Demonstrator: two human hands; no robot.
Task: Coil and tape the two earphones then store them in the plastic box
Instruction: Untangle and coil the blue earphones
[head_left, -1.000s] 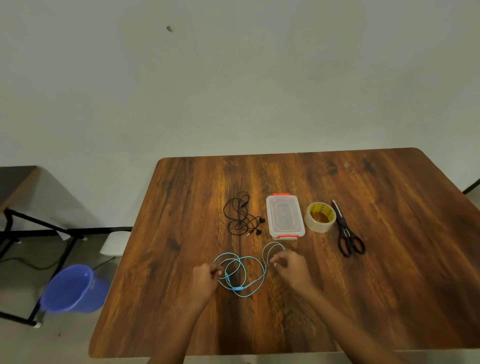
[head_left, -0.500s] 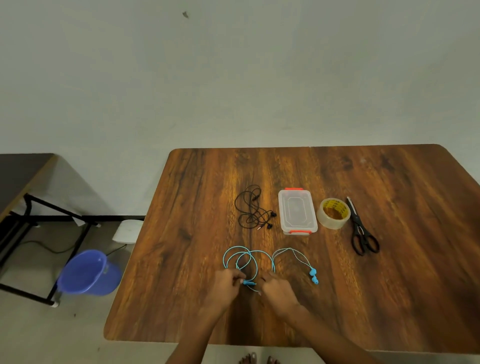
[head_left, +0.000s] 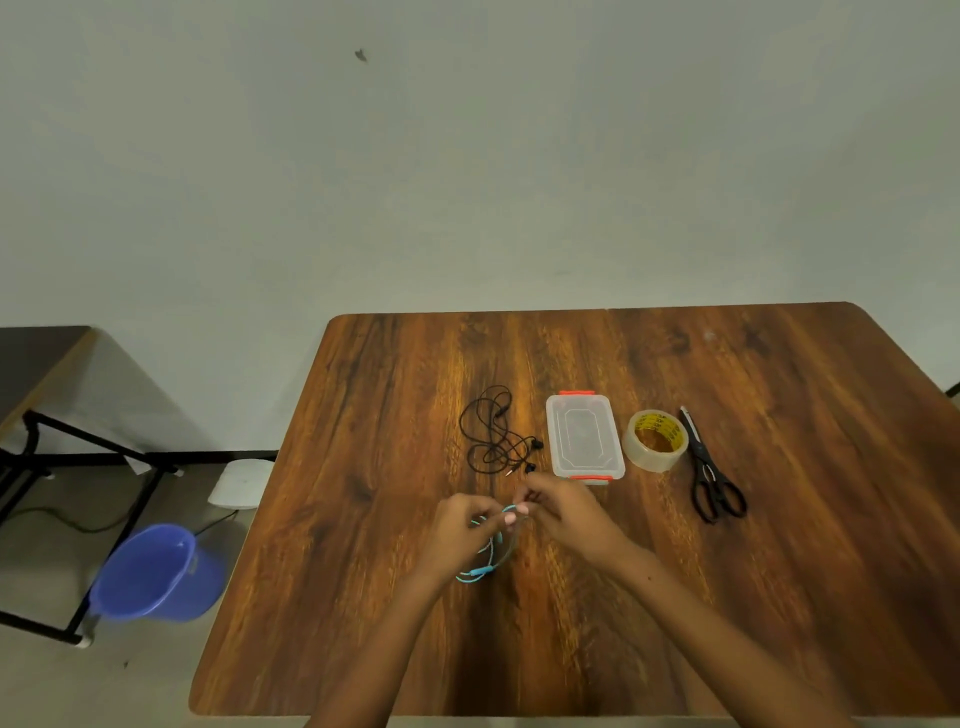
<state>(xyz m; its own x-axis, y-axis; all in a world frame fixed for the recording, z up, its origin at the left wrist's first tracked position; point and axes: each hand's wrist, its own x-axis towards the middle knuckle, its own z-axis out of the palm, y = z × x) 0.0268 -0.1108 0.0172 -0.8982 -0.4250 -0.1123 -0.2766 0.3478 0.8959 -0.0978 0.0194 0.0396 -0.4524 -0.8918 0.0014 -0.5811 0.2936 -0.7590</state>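
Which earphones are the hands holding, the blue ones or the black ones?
The blue earphones. Both hands grip their cord, while the black earphones lie untouched farther back, beside the box.

Four things in a row across the middle of the counter (head_left: 779, 597).
From frame left to right: loose earphones (head_left: 493, 436), plastic box (head_left: 584, 436), tape roll (head_left: 653, 440), scissors (head_left: 711, 470). Below them, both hands meet over a second earphone cable (head_left: 480, 569). A bucket (head_left: 156, 571) sits on the floor, lower left.
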